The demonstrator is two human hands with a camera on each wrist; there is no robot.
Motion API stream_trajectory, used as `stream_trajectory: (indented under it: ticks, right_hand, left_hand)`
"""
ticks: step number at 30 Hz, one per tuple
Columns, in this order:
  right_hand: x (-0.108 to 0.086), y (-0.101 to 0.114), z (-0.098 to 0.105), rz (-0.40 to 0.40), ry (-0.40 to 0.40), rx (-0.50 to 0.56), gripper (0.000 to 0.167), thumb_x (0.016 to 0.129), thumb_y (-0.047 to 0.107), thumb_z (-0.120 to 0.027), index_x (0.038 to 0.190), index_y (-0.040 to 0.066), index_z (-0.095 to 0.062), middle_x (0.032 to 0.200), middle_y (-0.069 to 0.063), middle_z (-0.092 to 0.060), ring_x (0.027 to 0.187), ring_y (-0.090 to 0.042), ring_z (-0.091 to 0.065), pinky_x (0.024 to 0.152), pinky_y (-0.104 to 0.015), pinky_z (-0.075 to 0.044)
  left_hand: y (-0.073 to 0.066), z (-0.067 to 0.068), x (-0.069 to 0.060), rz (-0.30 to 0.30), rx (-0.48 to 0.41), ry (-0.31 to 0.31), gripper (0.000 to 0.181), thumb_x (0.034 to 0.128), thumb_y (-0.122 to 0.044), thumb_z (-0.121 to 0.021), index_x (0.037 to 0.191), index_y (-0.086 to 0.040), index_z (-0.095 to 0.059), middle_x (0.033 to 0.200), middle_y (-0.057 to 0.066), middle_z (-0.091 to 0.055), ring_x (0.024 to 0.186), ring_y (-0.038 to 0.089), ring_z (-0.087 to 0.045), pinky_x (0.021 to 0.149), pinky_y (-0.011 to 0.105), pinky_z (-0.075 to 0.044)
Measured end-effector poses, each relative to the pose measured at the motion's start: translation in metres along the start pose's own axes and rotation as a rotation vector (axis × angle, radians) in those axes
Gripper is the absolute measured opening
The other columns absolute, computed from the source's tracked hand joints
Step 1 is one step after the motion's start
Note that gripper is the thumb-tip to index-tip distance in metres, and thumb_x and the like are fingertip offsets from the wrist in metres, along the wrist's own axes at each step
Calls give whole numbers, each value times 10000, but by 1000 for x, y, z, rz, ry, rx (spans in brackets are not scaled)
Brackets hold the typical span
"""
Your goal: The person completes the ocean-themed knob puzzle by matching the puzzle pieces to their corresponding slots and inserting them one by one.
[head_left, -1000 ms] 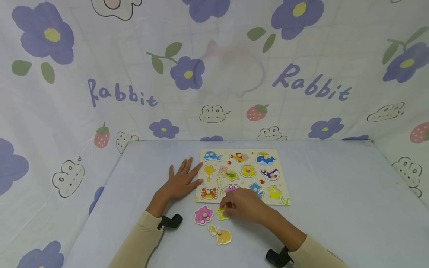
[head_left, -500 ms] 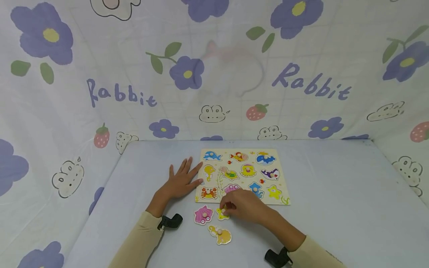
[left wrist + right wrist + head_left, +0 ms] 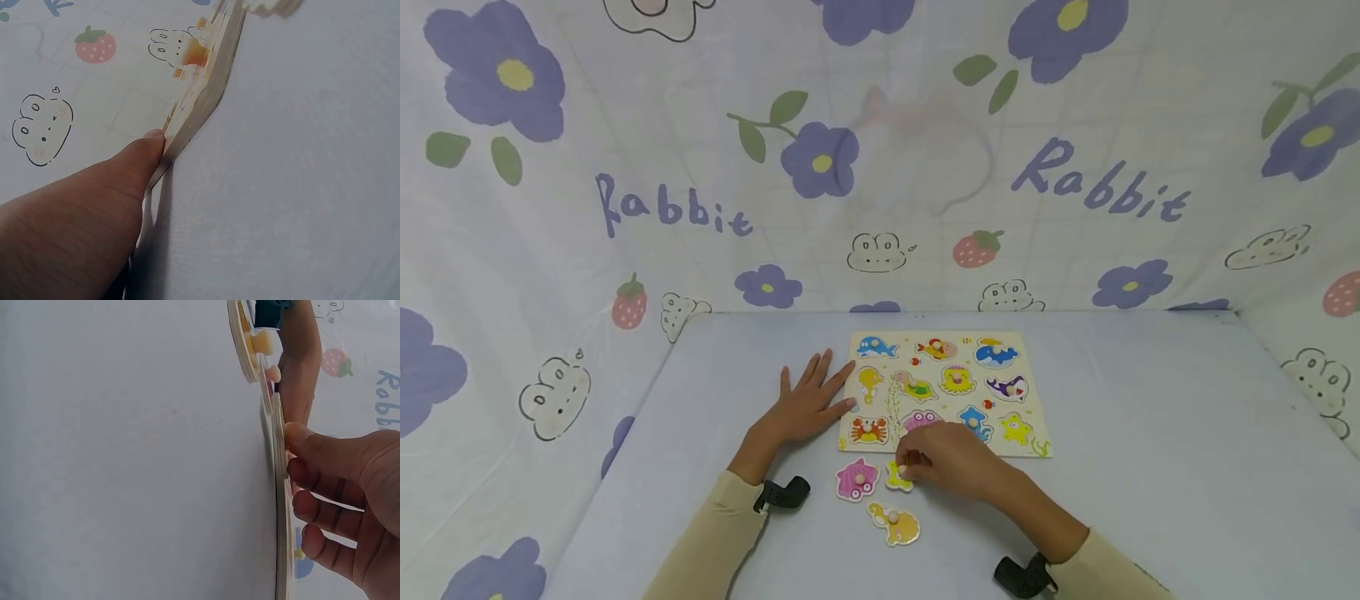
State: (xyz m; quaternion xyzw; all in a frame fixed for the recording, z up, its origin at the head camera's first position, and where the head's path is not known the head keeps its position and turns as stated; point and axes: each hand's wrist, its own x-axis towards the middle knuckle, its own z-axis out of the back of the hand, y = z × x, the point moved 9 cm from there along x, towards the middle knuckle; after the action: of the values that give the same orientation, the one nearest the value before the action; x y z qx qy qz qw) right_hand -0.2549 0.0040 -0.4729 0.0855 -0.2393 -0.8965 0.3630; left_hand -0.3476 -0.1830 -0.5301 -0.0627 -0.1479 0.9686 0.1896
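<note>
Nearest the body, just short of the right fingertips on the smooth whitish table (image 3: pixel 1150 467): a curved, yellow-orange, flat wooden piece (image 3: pixel 906 530) with a round pale knob. A little farther out, between the hands: a pink, shell-shaped wooden piece (image 3: pixel 853 478), also knobbed, and just right of it a small yellow, star-shaped wooden piece (image 3: pixel 896 480).

At the star, in the right hand (image 3: pixel 951 458): thumb and forefinger brought together in a pinch, apparently on its pale knob; remaining fingers loosely bent, without a hold. Impossible to tell whether lifted yet or resting on the table.

Judged as the step in hand: taking up the star by its knob. Best done by centring the pinch, rising straight up rather than dragging, and keeping level. Clear the nearby board edge before going forward, and avoid nudging the shell.

Off to the left, in the left hand (image 3: pixel 802 412): straight, widely spread fingers, nothing grasped, thumb touching the board's edge. Handy as a light stop against sliding.

Beyond the right fingertips: a pale, rectangular wooden puzzle board (image 3: pixel 1036 408) of colourful sea creatures. On it, beyond the right knuckles, a yellow star picture (image 3: pixel 1016 428), no knob visible. Farthest, past both hands: a white, flower-printed curtain (image 3: pixel 1075 250).
</note>
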Motion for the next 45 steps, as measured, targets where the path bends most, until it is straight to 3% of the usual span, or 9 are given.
stream_trajectory:
  ticks: [10,22,37,45]
  right_hand:
    - [-1,0,3,11,-12,-43,122,856,271,-842,877,213,-738,727,179,-575,675,-32,-508,654,-225,-459]
    - [0,-5,2,5,41,22,113,875,228,-824,980,238,-783,741,177,-600,711,-51,-532,679,-248,-461]
    - [-1,-7,-2,28,77,12,108,854,267,-843,861,245,-737,709,190,-574,676,-37,-515,650,-229,-466]
    - [-4,-7,-3,37,87,43,90,866,234,-833,937,230,-777,742,159,-608,701,-47,-527,671,-241,-466]
  left_hand:
    - [-3,5,-1,9,-6,7,704,1046,-573,-417,1640,-271,-190,1699,151,-1,1561,356,19,1131,733,65]
    - [-2,4,0,8,-14,3,703,1046,-576,-412,1640,-279,-181,1700,144,7,1562,348,28,1135,719,85]
    - [-3,4,-1,0,-24,-7,710,1045,-564,-422,1640,-248,-199,1698,165,-8,1559,372,11,1132,723,82]
    - [-3,1,-2,1,-18,6,711,1043,-584,-406,1641,-269,-183,1700,149,8,1561,358,22,1128,731,77]
